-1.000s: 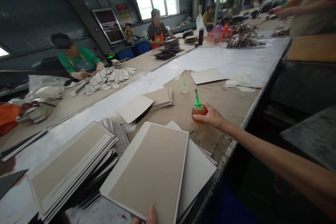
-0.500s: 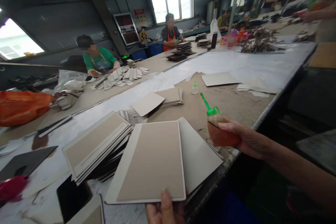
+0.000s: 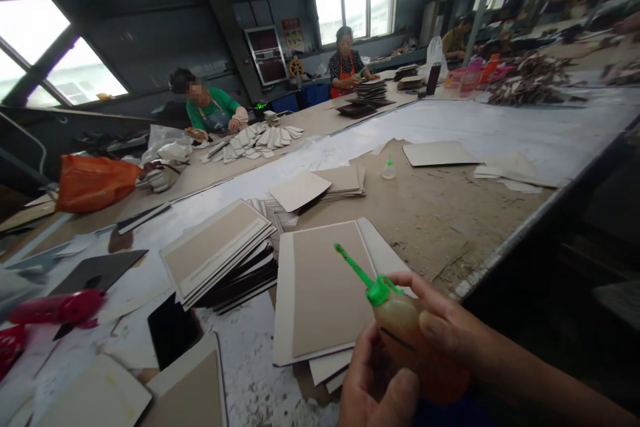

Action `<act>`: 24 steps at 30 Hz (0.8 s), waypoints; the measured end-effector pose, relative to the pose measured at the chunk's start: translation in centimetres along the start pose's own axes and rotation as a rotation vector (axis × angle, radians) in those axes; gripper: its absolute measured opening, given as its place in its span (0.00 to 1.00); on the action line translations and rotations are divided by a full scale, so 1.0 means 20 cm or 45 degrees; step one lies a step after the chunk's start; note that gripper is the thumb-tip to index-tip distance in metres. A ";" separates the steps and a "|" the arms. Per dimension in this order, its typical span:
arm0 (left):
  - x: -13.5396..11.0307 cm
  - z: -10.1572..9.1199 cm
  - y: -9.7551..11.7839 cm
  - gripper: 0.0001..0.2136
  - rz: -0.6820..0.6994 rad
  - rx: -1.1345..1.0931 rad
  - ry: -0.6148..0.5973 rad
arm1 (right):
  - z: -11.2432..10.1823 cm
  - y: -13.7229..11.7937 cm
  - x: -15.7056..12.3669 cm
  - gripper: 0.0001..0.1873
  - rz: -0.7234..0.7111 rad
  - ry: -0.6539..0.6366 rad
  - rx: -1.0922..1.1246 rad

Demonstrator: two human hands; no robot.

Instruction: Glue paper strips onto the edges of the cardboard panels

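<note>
My right hand (image 3: 443, 327) is wrapped around a squeeze bottle (image 3: 400, 330) with a green nozzle cap and amber-brown liquid inside. The bottle is tilted, its long green tip pointing up and to the left. Against the bottle's lower left side, my left hand (image 3: 373, 377) curls, its thumb in front; part of its contact is hidden. Just beyond lies a beige panel with a pale border (image 3: 327, 287), flat on top of other pale sheets. To its left is a leaning stack of similar panels (image 3: 217, 247) with dark undersides.
A small green-tipped bottle (image 3: 389, 168) stands farther back, near a pale board (image 3: 440, 153). At left are a pink tool (image 3: 60, 308) and an orange bag (image 3: 97, 181). Two people work across the table, one in green sleeves (image 3: 223, 107). The table edge (image 3: 505, 250) runs along the right.
My left hand has let go of the beige panel, now lying on the sheets, and moved right to the bottle. My right hand has brought the bottle lower and nearer. The view has swung left.
</note>
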State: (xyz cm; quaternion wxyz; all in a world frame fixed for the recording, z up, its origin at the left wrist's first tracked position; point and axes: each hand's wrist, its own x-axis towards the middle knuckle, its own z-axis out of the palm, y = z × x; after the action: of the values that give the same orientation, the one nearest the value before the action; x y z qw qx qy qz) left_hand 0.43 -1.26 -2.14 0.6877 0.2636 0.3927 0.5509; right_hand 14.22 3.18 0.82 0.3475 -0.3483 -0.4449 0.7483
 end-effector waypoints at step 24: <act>0.08 0.01 -0.02 0.25 0.348 0.706 0.227 | -0.06 -0.06 0.03 0.27 -0.151 0.530 0.006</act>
State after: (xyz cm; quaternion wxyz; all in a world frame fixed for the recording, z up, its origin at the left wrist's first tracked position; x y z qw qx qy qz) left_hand 1.02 0.11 -2.68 0.4722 0.4420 0.5475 0.5310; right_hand 15.14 4.65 1.31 0.4760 -0.4678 -0.3815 0.6395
